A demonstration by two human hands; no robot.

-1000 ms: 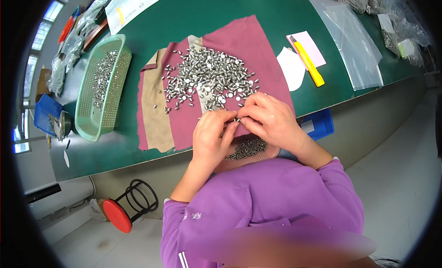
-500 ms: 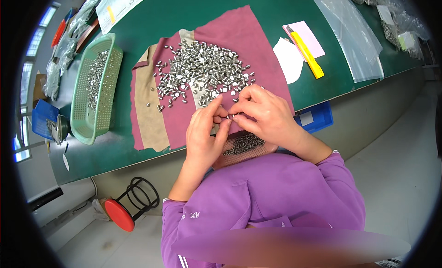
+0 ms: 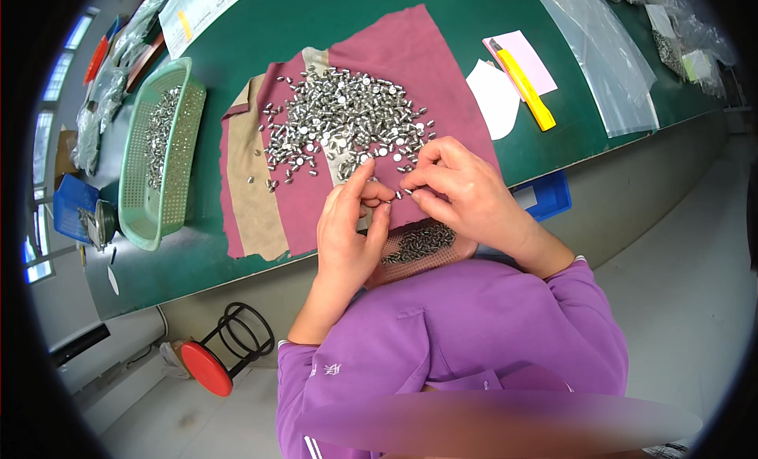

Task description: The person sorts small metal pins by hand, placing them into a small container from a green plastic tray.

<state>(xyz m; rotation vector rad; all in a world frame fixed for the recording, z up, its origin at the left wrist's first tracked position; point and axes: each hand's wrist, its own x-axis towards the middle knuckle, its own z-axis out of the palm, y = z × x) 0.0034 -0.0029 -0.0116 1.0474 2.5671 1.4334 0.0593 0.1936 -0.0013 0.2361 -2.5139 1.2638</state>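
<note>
Small metal piece (image 3: 408,191) at my right hand (image 3: 467,189)

I appear to pinch it between thumb and forefinger, left of the palm. My left hand (image 3: 344,232) is just beside; its grip I cannot tell. Long axis unreadable. Beyond: loose pile (image 3: 347,112) on maroon cloth (image 3: 438,80).

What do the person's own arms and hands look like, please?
The left hand and right hand are both bare, with no gloves visible. The forearms are bare too, up to the purple left sleeve and matching right sleeve, whose cuffs have thin white trim.
</note>
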